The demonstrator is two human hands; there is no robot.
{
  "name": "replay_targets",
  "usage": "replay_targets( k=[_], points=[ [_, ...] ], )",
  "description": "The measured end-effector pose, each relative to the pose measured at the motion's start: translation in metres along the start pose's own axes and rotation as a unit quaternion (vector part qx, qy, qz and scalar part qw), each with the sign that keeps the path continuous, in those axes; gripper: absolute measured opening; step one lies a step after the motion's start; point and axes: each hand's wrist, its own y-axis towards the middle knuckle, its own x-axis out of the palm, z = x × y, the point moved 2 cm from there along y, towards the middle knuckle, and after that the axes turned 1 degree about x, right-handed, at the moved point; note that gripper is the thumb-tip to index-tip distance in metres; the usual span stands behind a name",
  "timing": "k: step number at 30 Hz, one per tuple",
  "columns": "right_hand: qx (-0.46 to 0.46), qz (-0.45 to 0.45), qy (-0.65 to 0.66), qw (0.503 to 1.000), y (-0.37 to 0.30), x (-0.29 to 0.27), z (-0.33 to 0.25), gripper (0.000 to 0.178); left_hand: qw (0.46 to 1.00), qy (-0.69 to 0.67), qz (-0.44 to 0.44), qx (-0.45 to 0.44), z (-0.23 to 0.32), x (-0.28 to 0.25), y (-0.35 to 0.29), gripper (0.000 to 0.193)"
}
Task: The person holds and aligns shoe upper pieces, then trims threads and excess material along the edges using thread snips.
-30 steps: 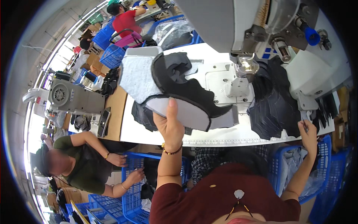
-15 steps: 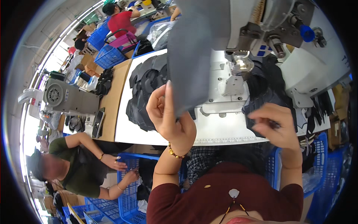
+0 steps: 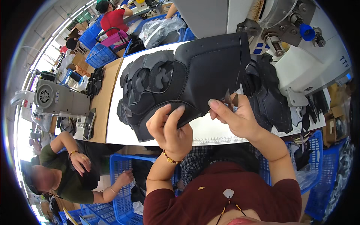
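Note:
A black stitched piece that looks like a shoe upper (image 3: 215, 67) is held tilted above the table, with seams along its curved edge. My left hand (image 3: 170, 131) grips its near edge, fingers closed on it. My right hand (image 3: 238, 118) is closed round small thread snips (image 3: 233, 100), whose pointed blades stick up beside the piece's near right corner. The right thumb is close to that corner; whether it touches cannot be told. Under and left of the piece lies a pile of similar black pieces (image 3: 140, 90). More black pieces (image 3: 264, 101) lie right of my right hand.
A sewing machine (image 3: 307, 63) rises at the right and far side of the white table (image 3: 114, 127). Blue baskets (image 3: 120, 187) stand at the left below the table and another blue basket (image 3: 315, 157) at the right. A co-worker in green (image 3: 78, 187) sits at the left.
The raised piece has come down and turned from its grey face to its black stitched face. My right hand has moved left to it, now showing snips. The co-worker's hands have moved apart.

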Motion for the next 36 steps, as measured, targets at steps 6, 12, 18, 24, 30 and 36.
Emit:
replay_targets(
  k=[6, 12, 18, 24, 30, 36],
  points=[
    [0.057, -0.027, 0.077, 0.995, 0.004, 0.014, 0.021, 0.028, 0.995, 0.066, -0.075, 0.024, -0.002, -0.026, -0.001, 0.031],
    [0.101, -0.039, 0.164, 0.98, 0.011, 0.021, 0.033, 0.027, 0.989, 0.09, -0.111, 0.042, -0.01, -0.028, -0.003, 0.028],
    [0.128, -0.013, 0.179, 0.975, 0.019, 0.021, 0.054, 0.025, 0.988, 0.087, -0.123, 0.025, -0.018, -0.015, -0.017, 0.028],
    [0.154, -0.009, 0.216, 0.964, 0.034, 0.034, 0.076, 0.018, 0.982, 0.122, -0.142, 0.008, -0.03, -0.005, -0.025, 0.025],
    [0.117, 0.002, 0.223, 0.968, 0.045, 0.015, 0.074, 0.02, 0.977, -0.006, -0.195, -0.083, -0.029, 0.014, -0.021, 0.023],
    [0.083, 0.04, 0.162, 0.982, 0.045, -0.024, 0.065, 0.023, 0.946, -0.08, -0.292, -0.118, -0.028, 0.033, 0.007, 0.046]
  ],
)
